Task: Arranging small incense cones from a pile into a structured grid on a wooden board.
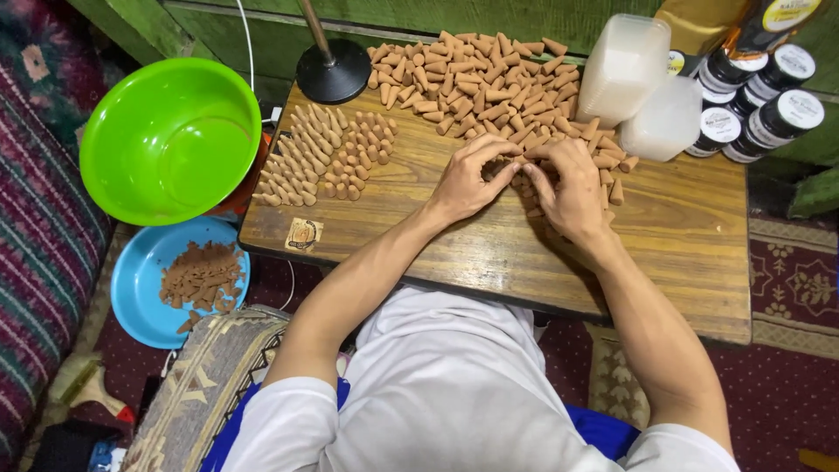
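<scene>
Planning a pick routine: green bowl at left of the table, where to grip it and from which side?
Probably the rim of the green bowl, from above. It sits upright and open, empty, so the thin lip is exposed all round for a pinch. The near-left arc looks freest: the right edge abuts the wooden table and the rows of cones, while both hands work elsewhere.

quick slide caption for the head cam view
Both hands, left hand and right hand, gather brown cones on a wooden table beside a green bowl.

Matt, chalky clay-brown cones [489,87] on a worn, grained wooden desk [682,236]; glossy green plastic bowl [170,140]; smooth blue plastic plate [140,288]; frosted translucent plastic containers [622,65].
</scene>
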